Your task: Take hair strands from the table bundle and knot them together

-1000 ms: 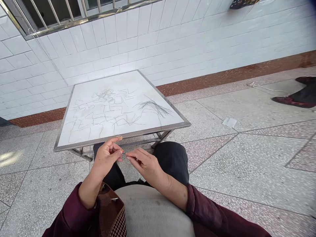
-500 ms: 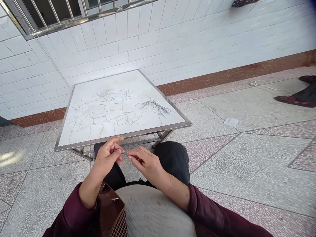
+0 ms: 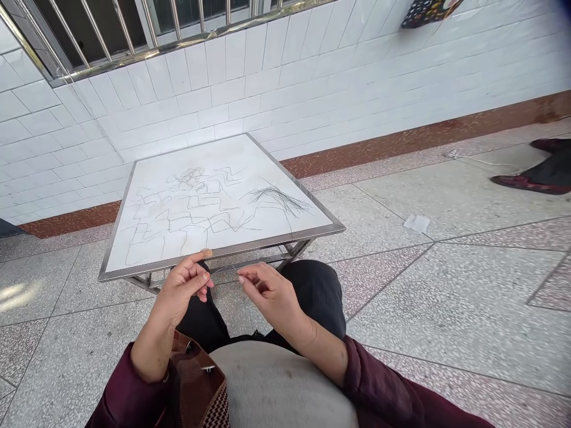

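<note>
- We hold one long dark hair [image 3: 225, 269] stretched in the air between our hands, above our knees and just short of the near edge of the steel-framed table [image 3: 214, 256].
- Our left hand [image 3: 181, 289] pinches it between thumb and forefinger, with the other fingers loosely curled.
- Our right hand [image 3: 270, 297] pinches the other stretch the same way, its remaining fingers curled toward the palm.
- The hair seems very light, soft, and likely slippery, so fine that it nearly vanishes; fingertip pinches near its ends look like the surest hold, keeping it lightly taut.
- More hairs lie in zigzag lines across the white tabletop, with a fanned bunch of hairs [image 3: 279, 199] toward its right side.
- Another person's dark shoes [image 3: 530, 183] show at far right.
</note>
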The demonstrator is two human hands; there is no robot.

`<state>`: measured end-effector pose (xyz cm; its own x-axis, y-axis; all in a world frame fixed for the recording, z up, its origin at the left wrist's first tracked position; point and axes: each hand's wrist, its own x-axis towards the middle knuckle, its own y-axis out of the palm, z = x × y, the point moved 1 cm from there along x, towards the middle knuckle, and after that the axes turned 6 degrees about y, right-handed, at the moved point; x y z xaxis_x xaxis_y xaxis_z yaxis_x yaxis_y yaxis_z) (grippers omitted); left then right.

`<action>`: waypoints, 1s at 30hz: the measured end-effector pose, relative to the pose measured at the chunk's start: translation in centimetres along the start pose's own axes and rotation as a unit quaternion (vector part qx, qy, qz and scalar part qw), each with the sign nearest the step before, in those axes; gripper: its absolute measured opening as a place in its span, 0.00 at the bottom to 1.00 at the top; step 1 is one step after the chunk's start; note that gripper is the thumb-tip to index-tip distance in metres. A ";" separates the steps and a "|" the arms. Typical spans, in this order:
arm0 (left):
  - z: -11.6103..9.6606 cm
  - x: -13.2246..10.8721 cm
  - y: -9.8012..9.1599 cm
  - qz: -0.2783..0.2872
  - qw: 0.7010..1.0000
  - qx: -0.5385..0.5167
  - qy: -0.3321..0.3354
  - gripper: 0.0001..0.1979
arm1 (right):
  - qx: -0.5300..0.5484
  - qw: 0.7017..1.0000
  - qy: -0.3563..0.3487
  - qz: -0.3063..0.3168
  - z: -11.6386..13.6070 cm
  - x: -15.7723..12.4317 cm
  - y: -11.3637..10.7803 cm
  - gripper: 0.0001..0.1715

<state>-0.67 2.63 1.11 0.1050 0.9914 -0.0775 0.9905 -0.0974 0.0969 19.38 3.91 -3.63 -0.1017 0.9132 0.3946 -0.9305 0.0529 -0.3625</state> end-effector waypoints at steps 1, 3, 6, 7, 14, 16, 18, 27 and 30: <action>0.1 0.0 0.0 -0.010 1.000 -0.020 0.001 0.28 | 0.006 1.000 0.007 0.000 0.0 0.1 0.0 0.05; 0.5 0.2 0.0 -0.027 0.998 -0.065 -0.002 0.27 | 0.024 0.999 0.028 -0.003 0.1 0.3 -0.1 0.04; 1.6 0.7 0.5 -0.064 0.992 -0.110 -0.005 0.25 | 0.067 0.995 0.067 -0.010 0.2 0.6 -0.1 0.04; 2.2 0.8 0.9 -0.070 0.991 -0.113 -0.007 0.24 | 0.080 0.994 0.078 -0.010 0.2 0.6 -0.1 0.04; 4.1 1.7 4.5 -0.049 0.985 -0.159 0.034 0.16 | 0.095 0.991 0.089 0.032 0.3 0.4 0.6 0.04; 4.1 1.7 4.6 -0.064 0.982 -0.173 0.040 0.14 | 0.094 0.991 0.082 0.055 0.5 0.2 0.7 0.04; 4.0 1.6 4.5 -0.070 0.980 -0.179 0.045 0.14 | 0.095 0.990 0.077 0.068 0.6 0.1 0.7 0.05; 3.9 1.0 4.4 -0.106 0.973 -0.200 0.054 0.12 | 0.084 0.993 0.049 0.062 0.3 -0.6 1.2 0.06; 3.4 0.8 4.1 -0.124 0.965 -0.221 0.064 0.12 | 0.077 0.994 0.045 0.059 0.4 -0.9 1.2 0.08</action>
<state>3.79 2.76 -1.92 -0.1702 0.9849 -0.0326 0.8464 0.1631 0.5069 18.22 2.96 -4.09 -0.1883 0.9419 0.2781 -0.9573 -0.1127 -0.2663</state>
